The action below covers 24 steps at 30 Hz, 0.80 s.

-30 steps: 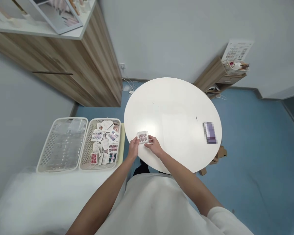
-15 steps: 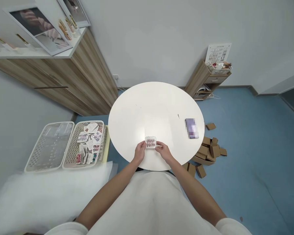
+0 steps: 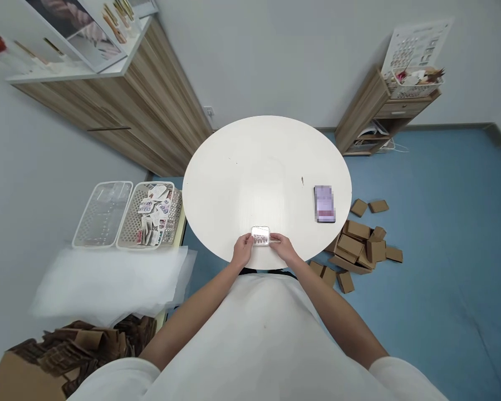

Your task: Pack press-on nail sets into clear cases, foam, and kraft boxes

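Left hand (image 3: 242, 250) and right hand (image 3: 284, 249) both pinch the clear nail-tip box (image 3: 260, 235) by its ends, at the near edge of the round white table (image 3: 254, 167). Purple card (image 3: 324, 203) lies well right; two baskets (image 3: 127, 214) sit left of the table.

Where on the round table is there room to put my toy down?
Most of the white table is bare, from the far rim down to the hands. Only the purple card sits near the right rim. The near rim is taken: left hand and right hand hold a small nail tray.
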Motion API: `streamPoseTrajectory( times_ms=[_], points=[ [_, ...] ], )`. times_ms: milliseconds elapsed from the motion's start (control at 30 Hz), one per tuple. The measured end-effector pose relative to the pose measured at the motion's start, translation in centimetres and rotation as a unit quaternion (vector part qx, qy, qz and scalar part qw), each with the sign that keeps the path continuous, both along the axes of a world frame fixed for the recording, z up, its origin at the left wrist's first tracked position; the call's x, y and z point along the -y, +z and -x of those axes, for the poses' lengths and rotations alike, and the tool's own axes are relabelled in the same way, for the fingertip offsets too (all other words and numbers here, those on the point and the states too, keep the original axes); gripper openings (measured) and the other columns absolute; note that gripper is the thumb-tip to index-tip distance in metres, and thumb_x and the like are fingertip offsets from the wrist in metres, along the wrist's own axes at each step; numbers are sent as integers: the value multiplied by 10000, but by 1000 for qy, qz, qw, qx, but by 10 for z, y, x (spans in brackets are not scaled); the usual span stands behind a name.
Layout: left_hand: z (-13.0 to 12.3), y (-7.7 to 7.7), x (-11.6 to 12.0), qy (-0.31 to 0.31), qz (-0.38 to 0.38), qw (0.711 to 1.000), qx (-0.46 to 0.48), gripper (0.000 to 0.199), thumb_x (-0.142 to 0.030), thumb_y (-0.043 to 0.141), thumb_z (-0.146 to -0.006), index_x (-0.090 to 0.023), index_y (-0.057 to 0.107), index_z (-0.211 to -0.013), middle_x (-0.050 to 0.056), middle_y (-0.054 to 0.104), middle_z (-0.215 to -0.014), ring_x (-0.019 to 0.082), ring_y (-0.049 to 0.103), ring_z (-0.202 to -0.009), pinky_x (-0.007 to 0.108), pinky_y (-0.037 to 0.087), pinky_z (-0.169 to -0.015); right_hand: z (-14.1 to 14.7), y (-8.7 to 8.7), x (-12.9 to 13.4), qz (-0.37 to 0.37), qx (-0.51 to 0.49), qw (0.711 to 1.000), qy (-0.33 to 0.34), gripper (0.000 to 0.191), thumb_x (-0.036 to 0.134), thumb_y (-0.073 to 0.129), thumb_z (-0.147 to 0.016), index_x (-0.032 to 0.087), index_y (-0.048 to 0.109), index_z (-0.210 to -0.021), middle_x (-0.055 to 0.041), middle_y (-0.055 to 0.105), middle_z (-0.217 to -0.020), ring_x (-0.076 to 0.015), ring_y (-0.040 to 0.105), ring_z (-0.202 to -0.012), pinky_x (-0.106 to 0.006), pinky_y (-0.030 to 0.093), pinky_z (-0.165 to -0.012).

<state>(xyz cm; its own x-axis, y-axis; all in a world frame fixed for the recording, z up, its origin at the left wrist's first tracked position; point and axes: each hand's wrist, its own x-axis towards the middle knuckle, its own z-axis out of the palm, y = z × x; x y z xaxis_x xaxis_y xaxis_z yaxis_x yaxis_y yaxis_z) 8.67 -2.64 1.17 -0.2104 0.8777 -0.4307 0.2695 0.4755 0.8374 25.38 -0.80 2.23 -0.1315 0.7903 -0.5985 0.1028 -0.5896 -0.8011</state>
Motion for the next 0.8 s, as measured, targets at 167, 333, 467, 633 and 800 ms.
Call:
streamPoseTrajectory(
  times_ms=[167, 333, 467, 633, 800],
  points=[
    [-3, 0, 9, -14, 16, 1000, -18, 388, -388, 435, -799, -146, 532, -1086, 116, 546, -1137, 206, 513, -1017, 327, 378, -872, 1, -10, 9, 5, 9, 1000, 14, 421, 194, 547, -624, 180, 570, -1045, -61, 574, -1108, -178, 564, -928, -306, 435, -815],
    [1, -2, 10, -63, 1, 995, -81, 408, -374, 464, -779, -147, 493, -1117, 122, 529, -1113, 216, 523, -965, 350, 405, -835, 4, -8, 14, -26, 58, 998, -1, 422, 237, 546, -649, 176, 546, -1066, -69, 569, -1076, -163, 572, -844, -312, 443, -793],
    [12, -1, 7, -178, -91, 965, -167, 480, -328, 525, -735, -185, 424, -1182, 114, 459, -1180, 241, 449, -1075, 380, 364, -901, 2, -5, 26, -65, 155, 985, -36, 429, 298, 514, -673, 183, 526, -1087, -71, 539, -1074, -183, 537, -901, -324, 418, -838],
    [19, 1, -2, -370, -150, 886, -235, 643, -271, 625, -637, -249, 361, -1223, 88, 294, -1360, 286, 277, -1229, 424, 241, -985, 5, -14, 42, -56, 241, 966, -80, 651, 311, 530, -656, 187, 343, -1267, -92, 404, -1239, -210, 438, -1093, -307, 387, -876],
    [20, -5, -8, -426, -143, 853, -264, 657, -247, 649, -606, -233, 370, -1200, 106, 283, -1369, 302, 337, -1182, 417, 265, -949, 15, -21, 37, -16, 223, 971, -86, 584, 339, 573, -611, 161, 470, -1158, -82, 545, -1050, -219, 531, -937, -316, 418, -794]
  ],
)
